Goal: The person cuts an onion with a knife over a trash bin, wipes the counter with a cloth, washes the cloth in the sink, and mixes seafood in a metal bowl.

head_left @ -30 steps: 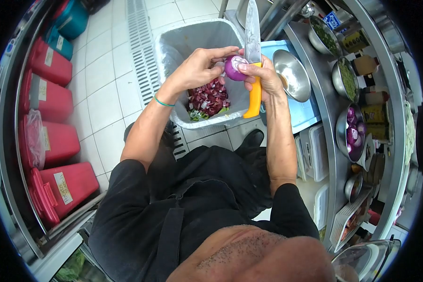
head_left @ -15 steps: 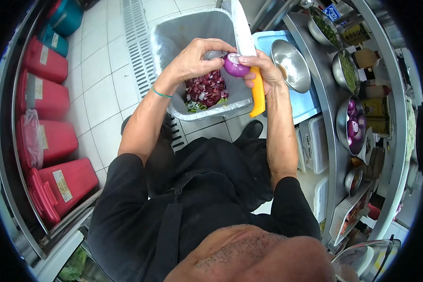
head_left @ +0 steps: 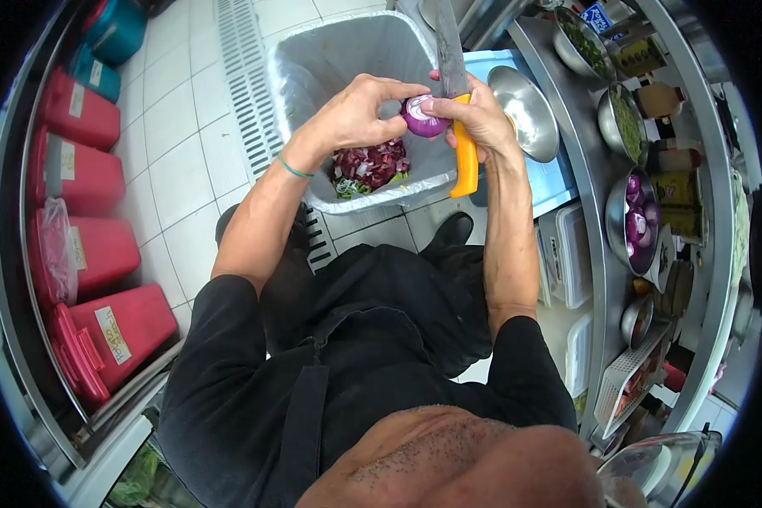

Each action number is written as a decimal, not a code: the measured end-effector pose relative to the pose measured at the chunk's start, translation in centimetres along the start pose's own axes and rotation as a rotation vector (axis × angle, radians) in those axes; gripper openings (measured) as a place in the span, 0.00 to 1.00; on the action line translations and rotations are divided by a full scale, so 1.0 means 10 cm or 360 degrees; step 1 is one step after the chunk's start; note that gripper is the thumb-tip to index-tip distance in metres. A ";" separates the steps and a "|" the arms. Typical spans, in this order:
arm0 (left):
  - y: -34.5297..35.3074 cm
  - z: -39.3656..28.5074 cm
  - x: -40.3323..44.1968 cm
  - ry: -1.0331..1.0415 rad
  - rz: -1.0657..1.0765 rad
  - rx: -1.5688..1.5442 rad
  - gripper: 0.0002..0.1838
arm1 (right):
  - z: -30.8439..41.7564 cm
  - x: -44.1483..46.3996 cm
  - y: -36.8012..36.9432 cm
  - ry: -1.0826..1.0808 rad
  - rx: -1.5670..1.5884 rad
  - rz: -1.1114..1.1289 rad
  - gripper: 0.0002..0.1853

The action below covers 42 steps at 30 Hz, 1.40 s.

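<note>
My right hand is closed around a knife with a yellow handle, its blade pointing up and away from me. The thumb of that hand presses on a purple onion, whose pale inner rings show on top. My left hand holds the onion's left side between thumb and fingers. Both hands are over a grey bin with a clear liner. Dark red onion skins and some green scraps lie inside the bin.
A steel bowl rests on a light blue surface to the right. Further right, a metal shelf bears bowls of greens and a bowl of purple onions. Red tubs line the left side.
The knife blade has swung and tilted over the onion's right side. The bin appears slightly higher in view, and both hands stay at the onion.
</note>
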<state>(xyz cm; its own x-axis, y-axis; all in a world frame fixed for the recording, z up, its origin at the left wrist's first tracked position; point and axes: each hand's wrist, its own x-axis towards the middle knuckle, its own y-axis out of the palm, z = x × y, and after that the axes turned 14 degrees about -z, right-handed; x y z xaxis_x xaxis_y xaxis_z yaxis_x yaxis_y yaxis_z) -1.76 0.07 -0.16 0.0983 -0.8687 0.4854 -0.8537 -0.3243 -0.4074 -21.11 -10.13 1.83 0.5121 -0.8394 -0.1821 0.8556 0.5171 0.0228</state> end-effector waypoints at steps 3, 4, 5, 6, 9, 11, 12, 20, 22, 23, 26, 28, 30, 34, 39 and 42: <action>0.08 0.06 -0.03 0.0089 -0.0044 0.0002 0.29 | -0.02 -0.02 -0.01 -0.0028 -0.0007 0.0011 0.37; 0.10 0.08 -0.03 0.0120 -0.0079 -0.0009 0.29 | -0.03 -0.01 -0.01 -0.0041 -0.0003 0.0015 0.37; 0.10 0.10 -0.03 0.0107 -0.0073 0.0003 0.29 | -0.03 -0.01 -0.01 -0.0047 -0.0015 0.0005 0.37; 0.10 0.07 -0.02 0.0093 -0.0066 0.0014 0.29 | -0.03 -0.01 0.00 -0.0052 -0.0026 -0.0006 0.37; 0.11 0.06 -0.01 0.0101 -0.0080 -0.0047 0.29 | -0.04 0.01 0.00 -0.0051 -0.0013 -0.0009 0.38; 0.12 0.07 -0.01 0.0068 -0.0077 -0.0101 0.29 | -0.02 0.02 -0.01 -0.0058 0.0000 -0.0002 0.39; 0.12 0.05 -0.01 0.0025 -0.0061 -0.0119 0.29 | -0.02 0.02 -0.01 -0.0069 0.0002 0.0000 0.39; 0.11 0.02 -0.01 -0.0158 0.0036 -0.0327 0.29 | 0.03 -0.05 0.00 -0.0134 -0.0107 0.0065 0.39; 0.06 -0.02 -0.01 -0.0061 0.0044 -0.0196 0.28 | 0.02 -0.04 -0.02 -0.0119 -0.0103 0.0079 0.38; 0.05 0.01 0.00 0.0067 0.0036 -0.0201 0.28 | 0.03 -0.04 -0.03 -0.0090 -0.0048 0.0107 0.39; 0.02 0.08 0.00 0.0279 0.0051 -0.0196 0.27 | 0.03 -0.05 -0.04 -0.0026 0.0064 0.0175 0.40; -0.02 0.01 0.01 0.0199 0.0103 -0.0167 0.26 | 0.04 -0.06 -0.05 -0.0025 0.0061 0.0202 0.40; 0.01 0.01 -0.01 0.0182 0.0079 -0.0140 0.26 | 0.00 -0.04 -0.06 -0.0035 0.0033 0.0217 0.40; 0.02 0.00 -0.01 0.0185 0.0128 -0.0104 0.26 | 0.00 -0.06 -0.08 -0.0069 -0.0026 0.0217 0.40; 0.04 -0.11 -0.02 -0.0049 0.0199 -0.0210 0.24 | -0.02 -0.05 -0.10 -0.0072 -0.0262 0.0207 0.53; 0.05 -0.10 -0.03 -0.0124 0.0238 -0.0338 0.23 | -0.02 -0.07 -0.09 -0.0125 -0.0377 0.0226 0.61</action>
<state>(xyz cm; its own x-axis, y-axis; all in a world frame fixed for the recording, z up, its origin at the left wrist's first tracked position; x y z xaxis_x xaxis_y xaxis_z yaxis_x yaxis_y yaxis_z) -2.73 0.50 0.27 -0.0051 -0.9300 0.3674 -0.9490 -0.1114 -0.2951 -22.23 -9.97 1.73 0.6375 -0.7616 -0.1167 0.7385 0.6471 -0.1894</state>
